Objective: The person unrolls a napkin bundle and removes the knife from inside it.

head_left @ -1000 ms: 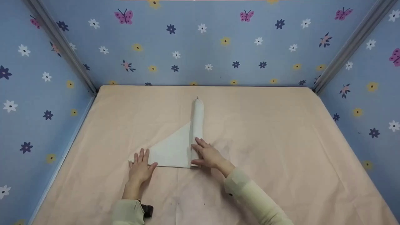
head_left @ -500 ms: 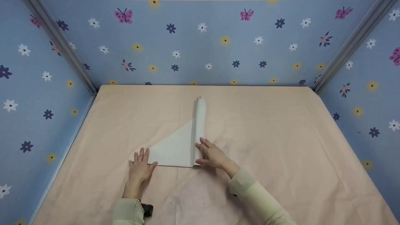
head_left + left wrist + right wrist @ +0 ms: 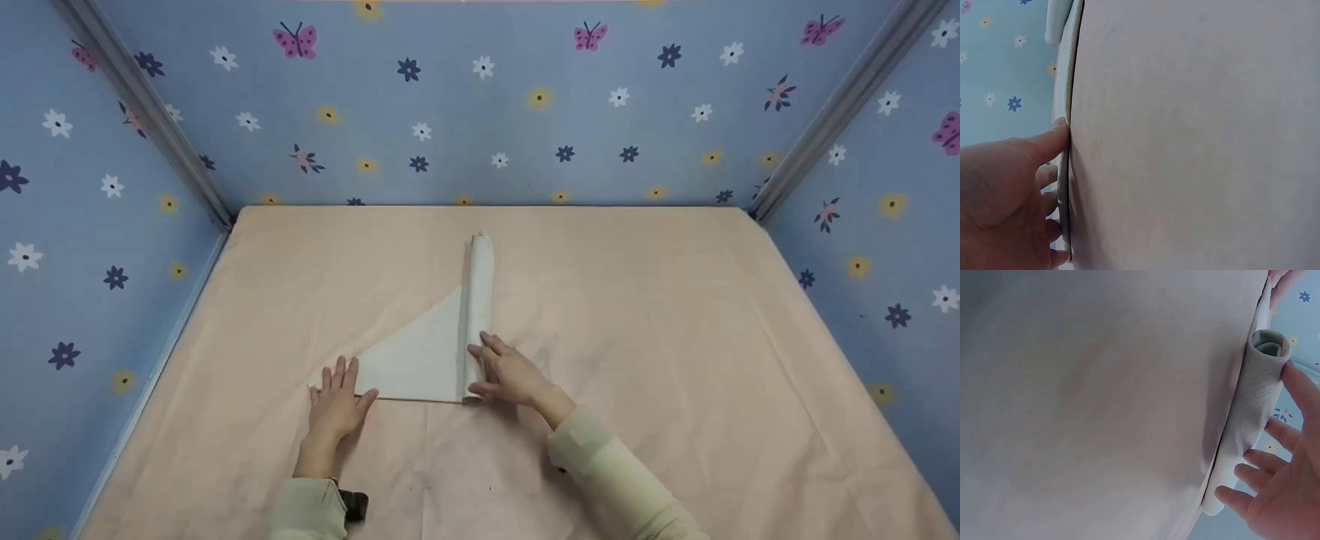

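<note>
Here's the left hand (image 3: 335,409), fingers spread wide and straight, resting on the narrow corner of the cloth (image 3: 412,360), thumb at its near edge! Across from those fingers, the right hand (image 3: 511,375) has its own fingers held apart and gently bent, touching the roll (image 3: 480,289) along the cloth's other side; the thumb sits by the roll's hollow near end. That roll runs on well beyond the right fingertips, away from the person, and the cloth lies flat between the two sets of fingers. Beneath them, the peach table (image 3: 637,300); far past the fingertips, the flowered wall (image 3: 480,97); just behind the hands, pale sleeves (image 3: 615,472)
</note>
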{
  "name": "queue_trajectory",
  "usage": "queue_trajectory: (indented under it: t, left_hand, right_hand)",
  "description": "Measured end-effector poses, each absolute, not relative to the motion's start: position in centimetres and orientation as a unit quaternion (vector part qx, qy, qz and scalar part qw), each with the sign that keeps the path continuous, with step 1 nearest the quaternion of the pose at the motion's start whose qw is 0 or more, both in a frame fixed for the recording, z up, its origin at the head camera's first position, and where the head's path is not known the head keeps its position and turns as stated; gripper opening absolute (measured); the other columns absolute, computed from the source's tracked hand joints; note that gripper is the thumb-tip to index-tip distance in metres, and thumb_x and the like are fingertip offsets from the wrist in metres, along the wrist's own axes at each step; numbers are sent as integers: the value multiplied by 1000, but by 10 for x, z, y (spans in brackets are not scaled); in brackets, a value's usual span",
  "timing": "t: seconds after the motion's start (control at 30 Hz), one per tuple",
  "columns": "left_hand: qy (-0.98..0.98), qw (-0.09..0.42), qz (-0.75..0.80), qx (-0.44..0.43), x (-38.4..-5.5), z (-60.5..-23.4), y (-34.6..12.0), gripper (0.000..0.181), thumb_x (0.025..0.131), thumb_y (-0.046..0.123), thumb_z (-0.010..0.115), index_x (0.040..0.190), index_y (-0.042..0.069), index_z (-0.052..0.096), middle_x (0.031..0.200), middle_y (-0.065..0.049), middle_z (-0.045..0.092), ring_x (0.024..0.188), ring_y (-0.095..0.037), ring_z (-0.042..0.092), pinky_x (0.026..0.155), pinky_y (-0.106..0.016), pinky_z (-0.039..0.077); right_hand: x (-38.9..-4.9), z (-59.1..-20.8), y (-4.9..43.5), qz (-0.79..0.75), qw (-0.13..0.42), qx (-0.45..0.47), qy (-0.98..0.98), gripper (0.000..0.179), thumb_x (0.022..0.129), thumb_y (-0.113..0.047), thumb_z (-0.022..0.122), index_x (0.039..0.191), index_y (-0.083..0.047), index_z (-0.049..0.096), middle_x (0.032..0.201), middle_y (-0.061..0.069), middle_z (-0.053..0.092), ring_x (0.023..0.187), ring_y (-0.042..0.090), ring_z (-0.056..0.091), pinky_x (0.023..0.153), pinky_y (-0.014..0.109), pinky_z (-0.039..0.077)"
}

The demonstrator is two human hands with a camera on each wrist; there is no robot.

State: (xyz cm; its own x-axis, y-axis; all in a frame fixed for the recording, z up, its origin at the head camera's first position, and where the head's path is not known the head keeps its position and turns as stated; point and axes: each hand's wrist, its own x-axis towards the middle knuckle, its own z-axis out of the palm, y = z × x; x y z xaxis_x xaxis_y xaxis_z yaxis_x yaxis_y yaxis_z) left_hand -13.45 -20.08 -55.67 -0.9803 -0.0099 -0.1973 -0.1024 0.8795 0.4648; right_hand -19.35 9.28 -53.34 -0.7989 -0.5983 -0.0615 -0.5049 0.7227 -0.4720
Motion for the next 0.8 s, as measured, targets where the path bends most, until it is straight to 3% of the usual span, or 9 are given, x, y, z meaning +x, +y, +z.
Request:
queue_trajectory:
  t: [0.5,0.8]
  left_hand:
    - [966,89,241,-34,-134,-559,-202,68,92,32,45,139,-4,13,144,-26,4,129,-45,-2,98,-61,-3]
    - [965,87,245,-26,-134,-556,-201,68,92,33,45,140,-3,13,144,-26,4,128,-45,-2,98,-62,-2]
  right_hand:
    - [-191,-532,74,-246,104,-274,924,69,82,-41,60,136,-7,35,144,18,19,131,29,19,104,39,23]
    - [-190,-536,59,-259,67,-242,933,73,81,-40,61,137,-4,32,144,20,16,132,32,15,104,42,22]
